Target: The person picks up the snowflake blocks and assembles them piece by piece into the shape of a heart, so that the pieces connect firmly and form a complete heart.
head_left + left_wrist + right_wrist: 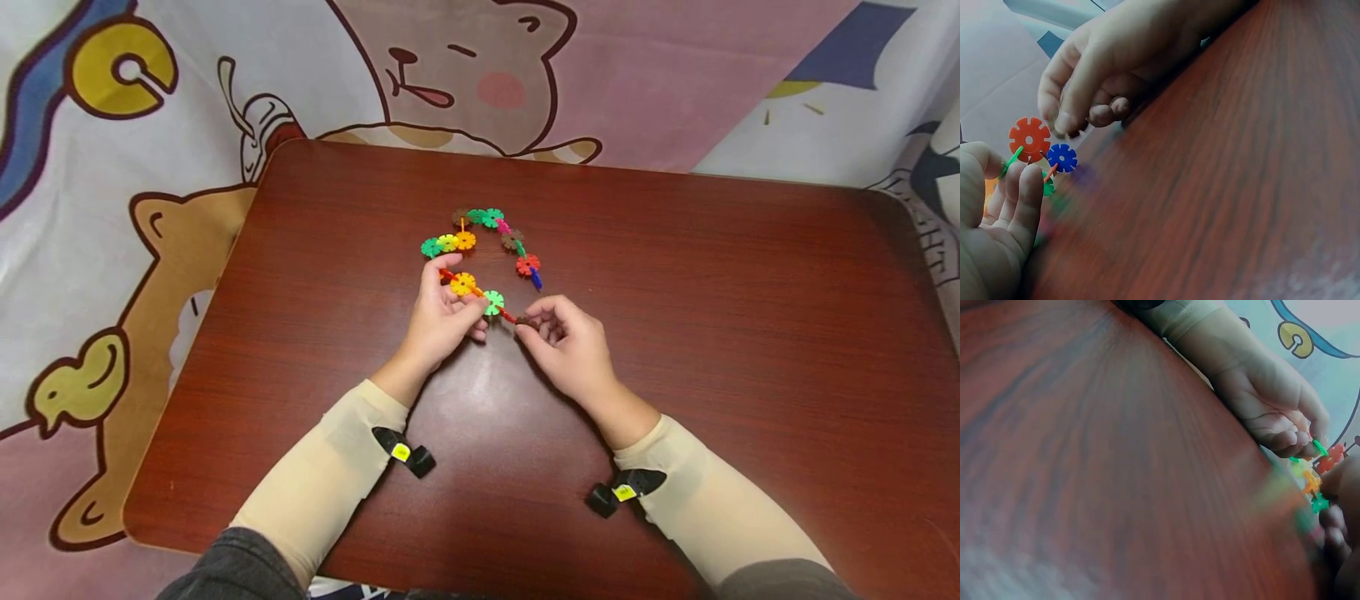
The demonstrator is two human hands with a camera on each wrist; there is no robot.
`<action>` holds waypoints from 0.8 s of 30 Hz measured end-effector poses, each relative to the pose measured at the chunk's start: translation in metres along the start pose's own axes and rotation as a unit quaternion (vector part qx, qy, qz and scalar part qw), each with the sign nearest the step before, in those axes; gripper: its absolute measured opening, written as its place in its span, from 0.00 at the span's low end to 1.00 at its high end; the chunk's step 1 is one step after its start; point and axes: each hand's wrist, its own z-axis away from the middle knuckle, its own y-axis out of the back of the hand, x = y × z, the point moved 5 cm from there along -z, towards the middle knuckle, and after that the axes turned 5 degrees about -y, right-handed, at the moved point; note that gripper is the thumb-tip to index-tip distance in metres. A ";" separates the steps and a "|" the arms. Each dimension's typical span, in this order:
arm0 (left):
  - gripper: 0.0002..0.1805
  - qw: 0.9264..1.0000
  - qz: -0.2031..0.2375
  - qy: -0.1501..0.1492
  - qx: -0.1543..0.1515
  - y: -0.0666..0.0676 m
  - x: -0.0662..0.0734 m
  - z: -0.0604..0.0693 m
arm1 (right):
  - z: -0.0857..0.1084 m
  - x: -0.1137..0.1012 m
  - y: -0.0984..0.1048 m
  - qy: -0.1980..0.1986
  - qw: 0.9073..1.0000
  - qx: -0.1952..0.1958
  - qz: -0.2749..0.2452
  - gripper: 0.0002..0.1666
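A chain of interlocking notched plastic discs curves across the table in an open loop. My left hand (442, 321) pinches a light green disc (492, 302) near the chain's front end, with an orange-yellow disc (463, 284) by its fingers. Between the two hands, a red disc (1030, 139) joins that green one. Thumb and fingertips of my right hand (572, 346) pinch a brown disc (527, 322) at the red disc, mostly covered by the fingers. At the loop's other end, a blue disc (536, 278) stands on edge beside an orange-red disc (528, 265), apart from the right hand.
The chain's far side holds a teal disc (492, 218), a brown disc (512, 240) and several others lying on the brown wooden table (750, 333). A cartoon-printed cloth (637, 75) hangs behind the table and at its left side.
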 end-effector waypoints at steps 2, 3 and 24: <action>0.42 1.000 0.005 0.004 0.006 0.001 0.000 0.000 | 0.000 0.001 0.002 -0.007 0.996 0.014 -0.083 0.16; 0.42 1.000 0.008 0.006 0.009 0.001 0.000 0.000 | 0.000 0.002 0.002 -0.012 0.992 0.015 -0.122 0.15; 0.41 1.000 0.009 0.004 0.017 0.002 0.000 0.000 | 0.000 0.005 -0.002 -0.062 0.983 -0.060 -0.164 0.27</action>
